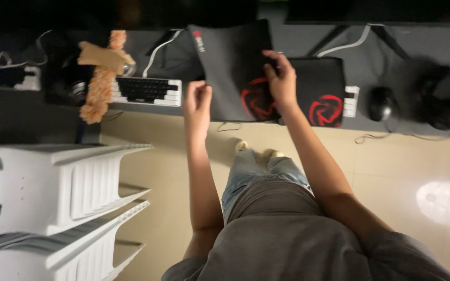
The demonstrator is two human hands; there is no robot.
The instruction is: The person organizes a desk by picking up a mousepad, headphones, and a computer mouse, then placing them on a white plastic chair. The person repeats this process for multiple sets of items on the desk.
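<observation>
A black mouse pad (233, 62) with a red emblem is lifted at an angle over the dark desk (308, 39). My left hand (198, 101) pinches its lower left edge. My right hand (281, 80) presses flat on its right side, fingers spread over the pad. Under my right hand lies a second black mouse pad (323, 93) with the same red emblem, flat on the desk. A black-and-white keyboard (147, 91) sits just left of my left hand.
A black mouse (381, 103) and black headphones (446, 106) lie on the desk's right. An orange braided rope with a cardboard piece (102, 73) hangs at left. White slatted computer cases (53, 192) stand at lower left on the beige tiled floor (407, 166).
</observation>
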